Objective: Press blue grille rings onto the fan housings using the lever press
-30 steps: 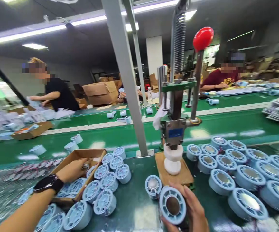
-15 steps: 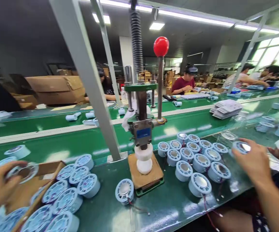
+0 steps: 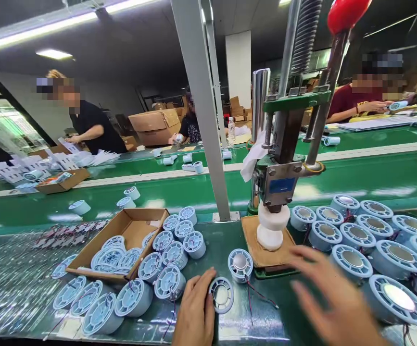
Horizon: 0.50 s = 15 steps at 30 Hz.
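Note:
My left hand (image 3: 195, 307) rests low at the centre, its fingers closed on the edge of a thin light-blue ring cover (image 3: 222, 295) near the bench surface. Just right of that, a round blue housing (image 3: 240, 265) with a silver disc and trailing wires stands on the bench. My right hand (image 3: 333, 298), blurred, is over the bench in front of the press base, fingers spread and holding nothing. Behind it the hand press (image 3: 282, 185) has white round blocks (image 3: 271, 230) above a brown pad (image 3: 253, 233).
An open cardboard box (image 3: 121, 226) holds blue rings, with blue housings (image 3: 174, 254) beside it. More housings (image 3: 360, 233) fill the right. A grey post (image 3: 208, 120) rises behind the bench. Across the green conveyor (image 3: 179, 187), several people work.
The view has swung left. My left hand has brought the ring cover from over the box to beside the single housing. My right hand has let go of a housing and moved near the press.

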Each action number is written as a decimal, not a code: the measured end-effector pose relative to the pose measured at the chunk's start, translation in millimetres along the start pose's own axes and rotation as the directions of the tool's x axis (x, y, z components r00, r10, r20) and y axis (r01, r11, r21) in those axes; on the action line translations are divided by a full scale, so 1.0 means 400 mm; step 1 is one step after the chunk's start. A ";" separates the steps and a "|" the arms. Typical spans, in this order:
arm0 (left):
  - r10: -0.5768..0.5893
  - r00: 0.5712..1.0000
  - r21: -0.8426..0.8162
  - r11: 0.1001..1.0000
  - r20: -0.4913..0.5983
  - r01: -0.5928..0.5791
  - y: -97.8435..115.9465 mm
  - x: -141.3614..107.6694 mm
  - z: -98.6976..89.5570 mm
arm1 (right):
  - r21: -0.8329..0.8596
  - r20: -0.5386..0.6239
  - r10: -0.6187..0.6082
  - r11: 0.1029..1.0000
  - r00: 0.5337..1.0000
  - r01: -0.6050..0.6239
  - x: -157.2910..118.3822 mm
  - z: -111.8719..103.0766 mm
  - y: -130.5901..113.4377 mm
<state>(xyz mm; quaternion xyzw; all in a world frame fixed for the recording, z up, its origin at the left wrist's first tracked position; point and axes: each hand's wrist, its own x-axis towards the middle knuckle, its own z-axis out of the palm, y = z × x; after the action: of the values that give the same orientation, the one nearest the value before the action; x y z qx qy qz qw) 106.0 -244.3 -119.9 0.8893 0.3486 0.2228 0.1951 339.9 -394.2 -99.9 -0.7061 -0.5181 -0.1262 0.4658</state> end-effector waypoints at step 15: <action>0.195 0.938 0.105 0.967 0.285 -0.233 -0.047 -0.019 -0.020 | 0.047 0.287 -0.286 0.957 0.914 0.285 -0.099 0.091 -0.018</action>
<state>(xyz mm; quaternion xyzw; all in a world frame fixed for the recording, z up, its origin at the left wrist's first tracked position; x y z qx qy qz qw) 86.8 -235.3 -124.6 0.9554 0.2338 0.0939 0.1539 305.5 -389.7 -141.8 -0.6328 -0.6786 -0.0869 0.3626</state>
